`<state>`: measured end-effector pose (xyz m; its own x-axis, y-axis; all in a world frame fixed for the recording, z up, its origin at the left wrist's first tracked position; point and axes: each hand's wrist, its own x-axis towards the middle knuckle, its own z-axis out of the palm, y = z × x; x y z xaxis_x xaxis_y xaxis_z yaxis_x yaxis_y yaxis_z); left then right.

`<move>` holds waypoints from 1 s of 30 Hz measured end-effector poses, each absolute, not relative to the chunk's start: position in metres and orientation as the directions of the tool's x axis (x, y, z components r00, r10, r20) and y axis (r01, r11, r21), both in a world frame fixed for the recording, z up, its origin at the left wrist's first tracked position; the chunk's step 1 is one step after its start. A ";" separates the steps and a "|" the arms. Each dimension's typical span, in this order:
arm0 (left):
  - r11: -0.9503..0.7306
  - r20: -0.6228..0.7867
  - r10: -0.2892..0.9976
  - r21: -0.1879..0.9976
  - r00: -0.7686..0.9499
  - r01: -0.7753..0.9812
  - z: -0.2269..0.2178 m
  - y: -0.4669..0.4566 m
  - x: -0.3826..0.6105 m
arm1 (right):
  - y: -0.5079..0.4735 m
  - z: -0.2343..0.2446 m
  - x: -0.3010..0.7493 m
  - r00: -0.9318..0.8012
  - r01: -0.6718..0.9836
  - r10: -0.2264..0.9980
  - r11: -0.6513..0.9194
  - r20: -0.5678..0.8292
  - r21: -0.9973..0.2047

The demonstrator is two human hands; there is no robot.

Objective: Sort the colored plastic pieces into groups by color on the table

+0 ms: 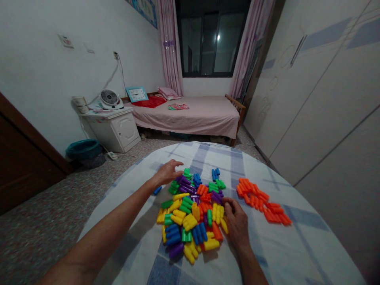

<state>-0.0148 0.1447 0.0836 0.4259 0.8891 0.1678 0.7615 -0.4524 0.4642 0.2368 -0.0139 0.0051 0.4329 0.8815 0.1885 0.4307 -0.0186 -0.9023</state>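
Head view: left hand open and wide at the far edge of the plastic block pile, mid cloth-covered surface; right hand curled at its right edge, grip unclear, near the orange blocks.

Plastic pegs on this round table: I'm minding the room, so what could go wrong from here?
The lone blue peg by the left hand lies nearer the edge of the table than the others, so it might roll off onto the floor. The right hand is at the mixed heap, beside the separate orange pegs, so a careless sweep could blend them back in.
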 end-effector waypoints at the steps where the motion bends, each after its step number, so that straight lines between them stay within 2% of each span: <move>1: -0.489 0.161 0.864 0.496 0.477 0.718 0.082 0.142 -0.001 | -0.014 0.005 0.237 0.431 0.426 0.883 -0.016 0.187 -0.905; 5: -0.559 0.093 0.785 0.534 0.613 0.634 0.073 0.143 0.047 | -0.014 0.004 0.236 0.424 0.415 0.887 -0.014 0.180 -0.910; 10: -0.544 0.021 0.797 0.461 0.604 0.701 0.065 0.167 0.081 | -0.014 0.003 0.236 0.422 0.429 0.885 -0.002 0.198 -0.903; 15: -0.520 -0.150 0.751 0.464 0.643 0.717 0.062 0.189 0.089 | -0.015 0.005 0.235 0.438 0.426 0.878 -0.014 0.193 -0.905; 20: -0.539 -0.229 0.688 0.475 0.689 0.696 0.064 0.195 0.087 | -0.015 0.006 0.234 0.440 0.433 0.878 -0.023 0.189 -0.901; 23: -0.554 -0.219 0.673 0.484 0.706 0.678 0.063 0.193 0.087 | -0.015 0.006 0.234 0.442 0.428 0.877 -0.020 0.190 -0.904; 30: -0.538 -0.094 0.716 0.556 0.691 0.633 0.055 0.190 0.092 | -0.015 0.007 0.234 0.440 0.427 0.880 -0.029 0.180 -0.904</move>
